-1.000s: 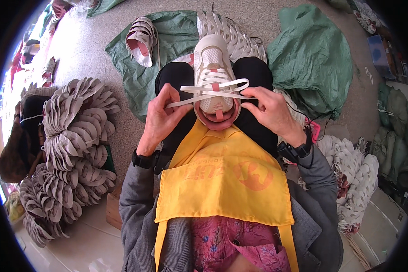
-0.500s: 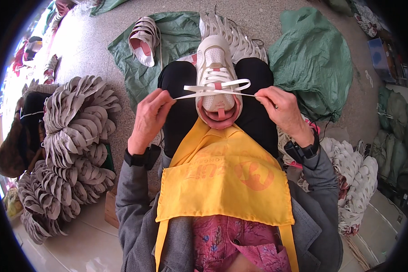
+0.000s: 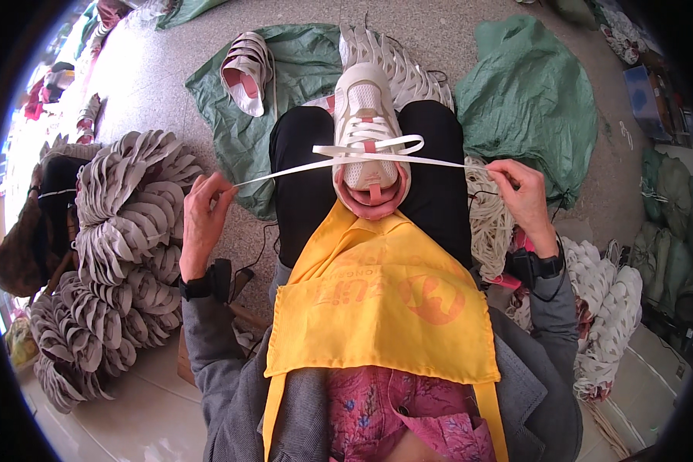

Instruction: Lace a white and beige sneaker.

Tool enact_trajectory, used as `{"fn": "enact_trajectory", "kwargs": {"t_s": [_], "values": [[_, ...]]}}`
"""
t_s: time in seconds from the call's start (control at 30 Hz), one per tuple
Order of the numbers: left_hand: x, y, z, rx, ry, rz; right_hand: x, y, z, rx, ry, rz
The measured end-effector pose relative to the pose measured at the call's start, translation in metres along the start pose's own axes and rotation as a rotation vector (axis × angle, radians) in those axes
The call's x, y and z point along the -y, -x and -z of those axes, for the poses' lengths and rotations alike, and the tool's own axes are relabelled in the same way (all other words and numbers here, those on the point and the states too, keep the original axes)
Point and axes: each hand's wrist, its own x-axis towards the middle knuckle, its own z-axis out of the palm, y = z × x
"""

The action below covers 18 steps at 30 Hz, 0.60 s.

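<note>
A white and pink sneaker [image 3: 368, 135] rests between my knees, toe pointing away, above a yellow apron [image 3: 385, 308]. A flat white shoelace [image 3: 300, 168] runs through its upper eyelets and stretches taut to both sides. My left hand [image 3: 204, 215] pinches the left end of the lace out past my left knee. My right hand [image 3: 520, 196] pinches the right end beyond my right knee. Both hands are well apart from the shoe.
Stacks of grey shoe uppers [image 3: 115, 254] are piled at my left. A bundle of white laces [image 3: 489, 223] lies by my right thigh, with more white uppers [image 3: 608, 308] to the right. Green sacks [image 3: 531, 100] cover the floor ahead, one holding a pair of uppers [image 3: 246, 69].
Both hands have moved outward from beside the shoe, pulling the lace ends wide until the lace is stretched straight across.
</note>
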Motion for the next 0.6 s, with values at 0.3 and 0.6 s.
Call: {"fn": "enact_trajectory", "kwargs": {"t_s": [0.3,0.6], "values": [[0.013,0.007,0.028,0.006,-0.024,0.015,-0.014,-0.003,0.008,0.076,0.026,-0.035],[-0.045,-0.033,0.041,0.191,-0.046,-0.129,-0.004,-0.042,0.009,0.341,0.061,0.065]]}}
